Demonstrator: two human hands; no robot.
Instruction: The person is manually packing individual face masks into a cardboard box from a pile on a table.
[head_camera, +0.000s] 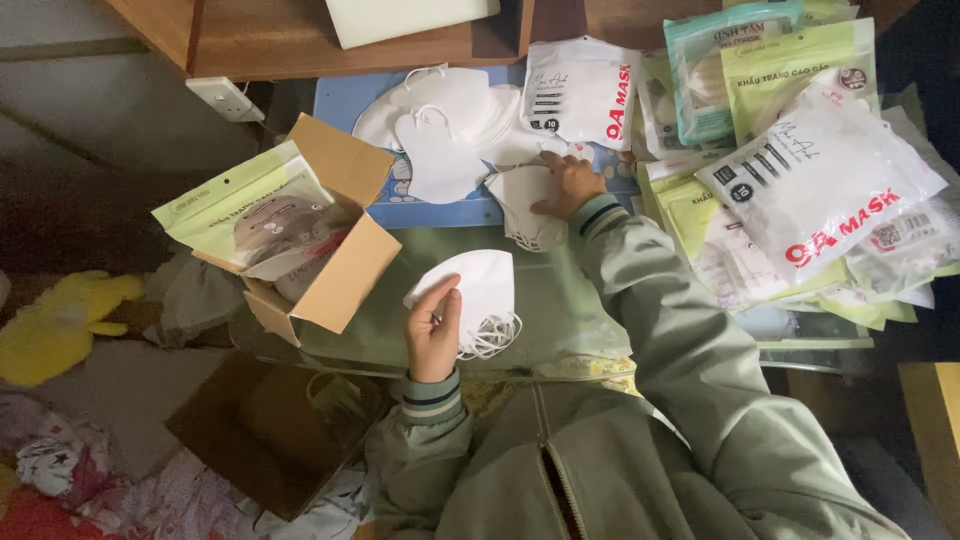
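Note:
My left hand (433, 330) holds a folded white face mask (480, 290) by its edge, low over a greenish table surface (560, 300); the mask's ear loops dangle beside my thumb. My right hand (568, 182) reaches forward and rests on another white mask (525, 205) lying at the table's far side. Just beyond it lies a loose pile of white masks (445, 125) on a light blue sheet (345, 100). Both arms wear pale green sleeves with striped cuffs.
An open cardboard box (335, 240) with a green mask packet (245, 215) in it stands at the left. Several white and green mask packets (810, 180) are heaped at the right. A wooden shelf (290, 40) is at the back; another cardboard box (255, 435) and a yellow toy (60, 325) lie lower left.

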